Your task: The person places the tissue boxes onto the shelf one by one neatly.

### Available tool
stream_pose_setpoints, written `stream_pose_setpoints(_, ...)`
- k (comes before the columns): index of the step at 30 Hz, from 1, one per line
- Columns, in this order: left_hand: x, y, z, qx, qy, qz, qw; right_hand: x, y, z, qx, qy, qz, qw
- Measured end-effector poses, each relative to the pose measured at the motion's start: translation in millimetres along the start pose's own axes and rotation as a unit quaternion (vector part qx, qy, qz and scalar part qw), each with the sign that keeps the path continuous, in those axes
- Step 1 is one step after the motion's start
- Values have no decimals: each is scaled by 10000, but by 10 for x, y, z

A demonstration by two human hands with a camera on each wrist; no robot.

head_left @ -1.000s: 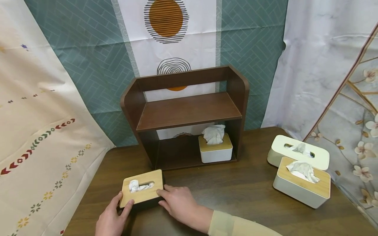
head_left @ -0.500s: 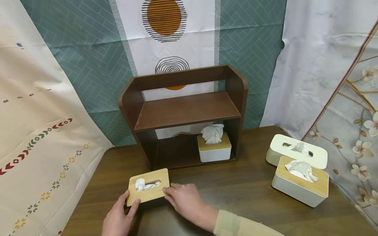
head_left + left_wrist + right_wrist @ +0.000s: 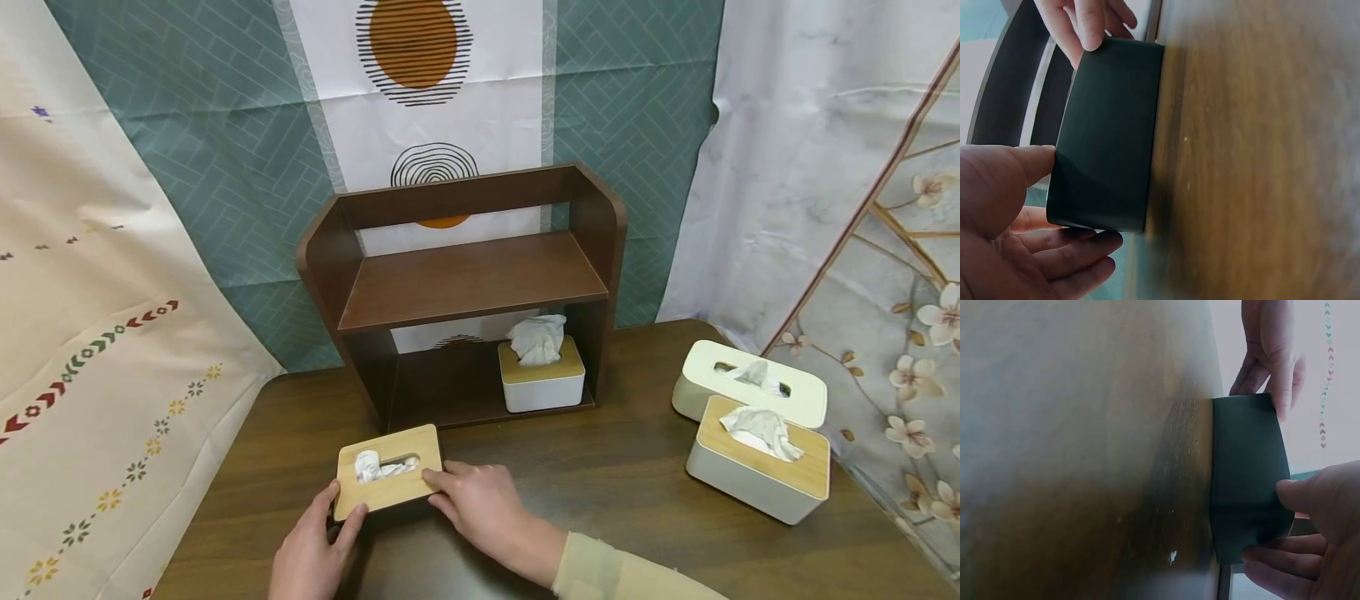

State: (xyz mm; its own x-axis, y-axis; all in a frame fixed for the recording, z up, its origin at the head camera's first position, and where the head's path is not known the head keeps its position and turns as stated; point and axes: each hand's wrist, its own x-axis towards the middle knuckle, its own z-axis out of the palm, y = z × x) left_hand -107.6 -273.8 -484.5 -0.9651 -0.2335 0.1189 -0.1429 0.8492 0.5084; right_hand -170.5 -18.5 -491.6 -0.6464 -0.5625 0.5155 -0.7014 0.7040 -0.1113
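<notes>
A tissue box (image 3: 388, 493) with a pale wooden lid and a dark green-black body stands at the front of the brown table, before the shelf. White tissue pokes out of its slot. My left hand (image 3: 313, 546) grips the box's left end, thumb near the lid's front edge, fingers along the end wall. At the opposite end my right hand (image 3: 483, 508) holds the box, its thumb on the lid's edge. Both wrist views show the box's dark side wall (image 3: 1107, 134) between the two hands (image 3: 1310, 531), its lower edge along the table.
A brown two-tier shelf (image 3: 472, 279) stands at the back. On its lower tier, at the right, sits a small white tissue box (image 3: 543, 393) with a wooden lid. Two more boxes stand at the table's right: an all-cream one (image 3: 806, 396) behind a wood-lidded one (image 3: 757, 483).
Both hands have shifted the dark tissue box to the right and slightly toward the shelf, keeping their hold on its ends. The head view has turned a little.
</notes>
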Motion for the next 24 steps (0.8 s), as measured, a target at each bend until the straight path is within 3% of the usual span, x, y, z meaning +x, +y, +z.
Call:
stream_pose_setpoints(9, -43, 82, 33, -67, -57, 276, 9996, -53, 73, -72, 161, 18, 120, 9998)
stream_pose_setpoints(24, -71, 201, 139, -121, 340, 544, 9979, -144, 156, -118, 600, 43, 285, 9978)
